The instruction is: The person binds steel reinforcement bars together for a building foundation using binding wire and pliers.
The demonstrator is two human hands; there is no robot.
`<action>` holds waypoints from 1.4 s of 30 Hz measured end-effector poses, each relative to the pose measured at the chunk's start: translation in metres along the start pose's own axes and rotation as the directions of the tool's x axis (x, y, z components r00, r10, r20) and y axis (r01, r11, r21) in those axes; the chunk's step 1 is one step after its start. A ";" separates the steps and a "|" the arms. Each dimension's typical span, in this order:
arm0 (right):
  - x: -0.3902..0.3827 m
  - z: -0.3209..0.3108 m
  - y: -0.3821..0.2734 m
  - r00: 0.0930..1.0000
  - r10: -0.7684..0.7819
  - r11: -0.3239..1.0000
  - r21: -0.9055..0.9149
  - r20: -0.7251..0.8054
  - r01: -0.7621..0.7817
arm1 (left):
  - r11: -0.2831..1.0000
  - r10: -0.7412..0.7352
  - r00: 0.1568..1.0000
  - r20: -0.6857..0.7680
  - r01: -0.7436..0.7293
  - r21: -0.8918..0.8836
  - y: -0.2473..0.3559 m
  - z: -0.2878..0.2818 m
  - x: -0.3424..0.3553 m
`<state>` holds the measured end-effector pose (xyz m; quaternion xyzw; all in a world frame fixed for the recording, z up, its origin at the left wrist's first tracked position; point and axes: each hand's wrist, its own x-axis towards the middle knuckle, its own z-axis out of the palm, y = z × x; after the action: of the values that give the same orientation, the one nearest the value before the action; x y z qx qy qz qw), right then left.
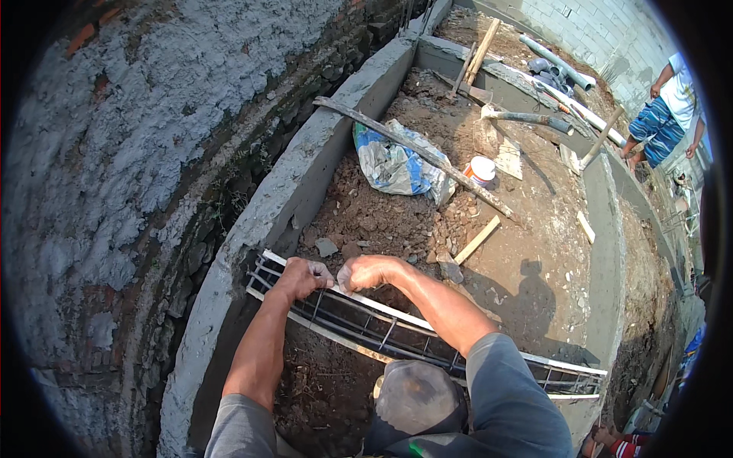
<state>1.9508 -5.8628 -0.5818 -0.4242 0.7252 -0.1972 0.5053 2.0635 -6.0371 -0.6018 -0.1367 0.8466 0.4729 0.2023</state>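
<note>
A long rebar cage [389, 310], with pale outer bars joined by thin cross-ties, spans the trench between two concrete beams. My left hand [305, 276] is closed at its top bar, near the cage's left end. Just to the right, my right hand [365, 273] is also closed, its fingertips close to the left ones at the same bar. Whatever is pinched between the fingers is too small to make out. Below the cage, a rounded grey shape [420, 397] covers part of the lower bar.
A concrete beam [267, 206] runs along the left, beside a rough wall [153, 114]. Beyond the cage lie a plank [427, 153], a plastic sack [389, 172], a white bucket [481, 169] and a wooden strip [477, 240]. Another person [664, 114] is at far right.
</note>
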 end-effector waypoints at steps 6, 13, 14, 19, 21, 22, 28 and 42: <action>0.037 0.019 0.032 0.886 0.135 0.968 0.248 -0.444 -0.023 | 0.966 0.192 0.980 -0.058 -0.178 0.185 -0.015 0.005 0.007; 0.007 -0.010 -0.019 0.976 0.217 0.883 -0.433 0.029 -0.183 | 0.946 0.187 0.981 0.050 -0.193 0.258 -0.005 -0.002 0.011; 0.008 -0.010 -0.017 0.985 0.138 0.917 -0.389 0.103 -0.088 | 0.940 0.175 0.982 0.065 -0.187 0.287 -0.006 -0.004 0.008; 0.026 -0.003 0.024 0.999 -0.001 0.805 0.593 -0.036 0.022 | 0.942 0.141 0.987 0.078 -0.158 0.296 -0.008 -0.001 0.009; 0.037 0.001 0.026 0.947 0.130 0.942 0.335 -0.295 -0.025 | 0.938 0.168 0.983 0.069 -0.181 0.295 -0.012 0.000 0.009; 0.039 0.006 0.015 0.888 0.155 0.987 0.105 -0.432 -0.121 | 0.933 0.198 0.978 0.065 -0.208 0.293 -0.015 0.001 0.007; 0.030 0.002 -0.008 0.937 0.314 0.782 -0.518 -0.154 -0.348 | 0.929 0.185 0.975 0.122 -0.214 0.303 -0.010 -0.004 -0.001; 0.044 0.009 0.000 0.917 0.217 0.896 -0.305 -0.334 -0.323 | 0.925 0.174 0.982 0.071 -0.187 0.331 -0.011 0.000 -0.007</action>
<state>1.9532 -5.8968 -0.6106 -0.3683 0.8674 -0.0507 0.3306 2.0739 -6.0422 -0.6065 -0.0121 0.9196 0.3407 0.1952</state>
